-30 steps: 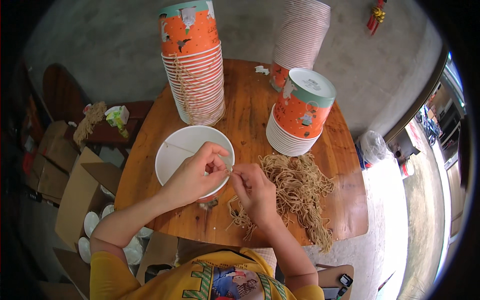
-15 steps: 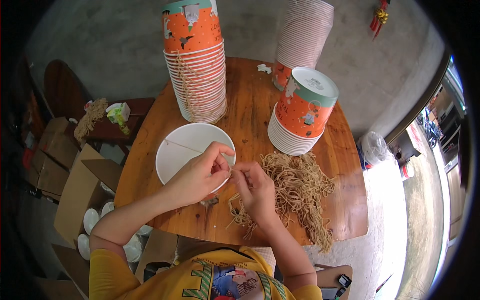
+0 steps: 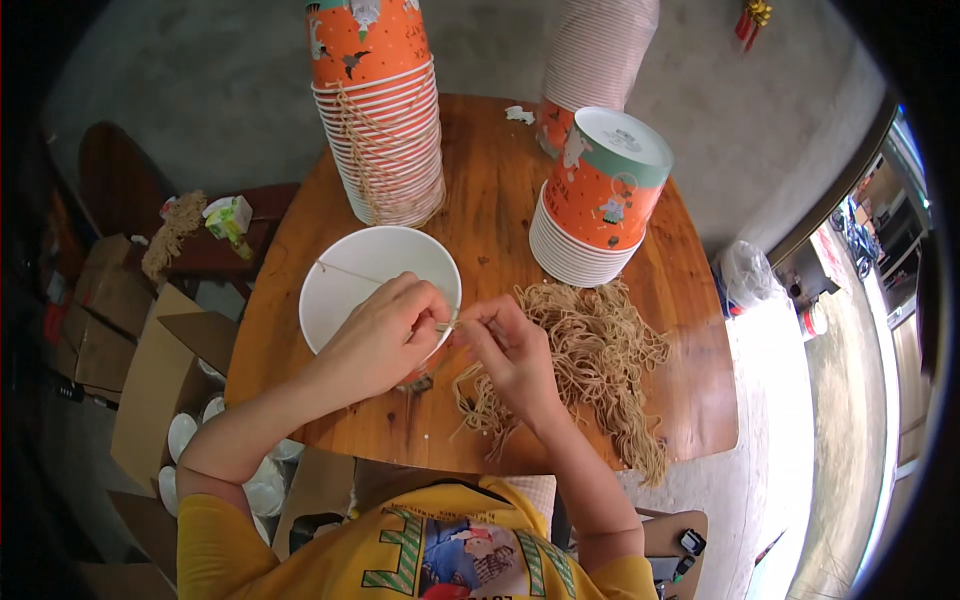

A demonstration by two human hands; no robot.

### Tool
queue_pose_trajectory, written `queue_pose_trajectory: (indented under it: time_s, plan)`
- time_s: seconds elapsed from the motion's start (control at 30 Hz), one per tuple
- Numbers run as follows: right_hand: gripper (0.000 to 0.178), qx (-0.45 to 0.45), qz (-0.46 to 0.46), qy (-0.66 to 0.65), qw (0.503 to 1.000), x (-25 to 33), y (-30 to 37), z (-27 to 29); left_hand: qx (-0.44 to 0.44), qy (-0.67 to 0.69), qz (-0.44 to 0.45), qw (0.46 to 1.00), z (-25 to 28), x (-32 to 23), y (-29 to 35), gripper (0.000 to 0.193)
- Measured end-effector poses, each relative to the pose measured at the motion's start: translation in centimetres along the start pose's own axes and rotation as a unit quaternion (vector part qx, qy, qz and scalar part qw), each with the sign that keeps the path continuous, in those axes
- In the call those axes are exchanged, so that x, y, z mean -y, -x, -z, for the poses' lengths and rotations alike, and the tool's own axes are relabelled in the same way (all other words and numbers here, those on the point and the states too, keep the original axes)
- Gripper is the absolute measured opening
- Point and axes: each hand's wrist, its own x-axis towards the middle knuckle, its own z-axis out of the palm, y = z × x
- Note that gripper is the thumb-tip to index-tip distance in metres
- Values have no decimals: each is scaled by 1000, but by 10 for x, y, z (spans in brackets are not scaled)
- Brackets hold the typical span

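Observation:
A white-lined paper bucket (image 3: 330,305) stands upright on the wooden table in front of me. A thin tan cord (image 3: 348,272) runs from its left rim across the opening to my hands. At the right rim, my left hand (image 3: 385,335) pinches the cord between thumb and fingers. Close beside it my right hand (image 3: 510,350) is closed in a pinch on the cord's end; the fingertips almost meet and partly hide it. A tangled heap of tan cords (image 3: 600,345) lies just right of my right hand.
Behind the bucket rises a tall stack of orange buckets (image 3: 385,150) with cords hanging on it. Upside-down buckets (image 3: 605,205) and another wrapped stack (image 3: 600,55) stand at the back right of the table (image 3: 490,210). An open cardboard box (image 3: 150,410) with white tubs sits on the left.
The view has tilted slightly, so the table and stacks sit higher in the picture. Both hands keep pinching at the right rim, with the fingers slightly shifted and a bit of cord showing between them.

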Motion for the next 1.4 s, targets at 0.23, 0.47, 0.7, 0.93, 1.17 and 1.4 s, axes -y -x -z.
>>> queue_pose_trajectory:
  time_s: [0.23, 0.47, 0.7, 0.93, 1.17, 1.4]
  plan:
    - [11, 16, 41, 46, 998, 7, 0, 3, 15, 78, -5, 997, -1, 9, -3, 5]
    - [11, 43, 42, 92, 994, 21, 1, 7, 25, 78, 43, 996, -1, 4, -2, 4]
    - [9, 38, 115, 138, 983, 20, -2, 10, 5, 63, 13, 998, 1, 8, 0, 6]
    - [10, 56, 10, 80, 995, 20, 1, 11, 9, 96, 10, 995, 1, 11, 2, 4]
    - [11, 52, -5, 87, 995, 28, 7, 4, 22, 109, 13, 994, 7, 8, 9, 7]
    - [12, 61, 73, 187, 978, 27, 16, -9, -54, -11, -53, 997, 5, 4, 11, 8]
